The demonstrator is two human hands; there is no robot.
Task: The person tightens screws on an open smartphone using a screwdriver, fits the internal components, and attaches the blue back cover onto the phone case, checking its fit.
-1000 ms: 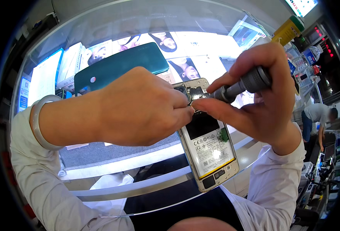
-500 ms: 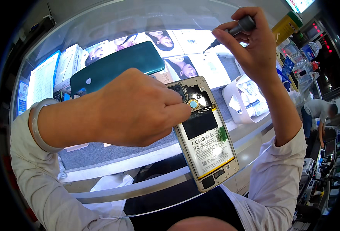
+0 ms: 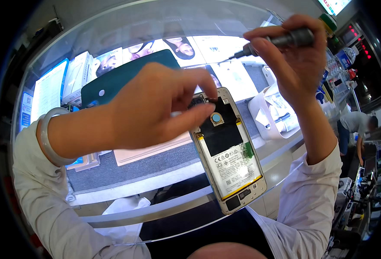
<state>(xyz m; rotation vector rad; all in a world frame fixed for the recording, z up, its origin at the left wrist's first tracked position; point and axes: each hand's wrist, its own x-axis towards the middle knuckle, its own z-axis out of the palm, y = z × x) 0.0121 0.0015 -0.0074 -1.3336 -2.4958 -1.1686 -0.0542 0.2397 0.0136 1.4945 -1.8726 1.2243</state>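
An opened phone (image 3: 238, 175) lies tilted on the glass counter, its white battery, black film and round blue-centred sensor showing. Over its top end is my left hand (image 3: 156, 105), thumb and index finger closed in a pinch beside the camera area. Whatever might sit between those fingertips is too small to make out. My right hand (image 3: 302, 69) is raised to the right, gripping a dark screwdriver (image 3: 294, 38). Its thin tip points left, away from the phone. Behind my left hand lies a dark green phone back cover (image 3: 125, 75), partly hidden by it.
Flat boxes with portraits (image 3: 179, 46) show through the glass. A white bin (image 3: 261, 114) with small packets stands right of the phone. Plastic bottles (image 3: 348, 56) are farther right. Another person (image 3: 354, 125) bends over at the far right.
My left hand has shifted off the phone's upper part, its index finger lifted into an arch, uncovering more black film. My right hand has moved slightly right, the screwdriver now more level.
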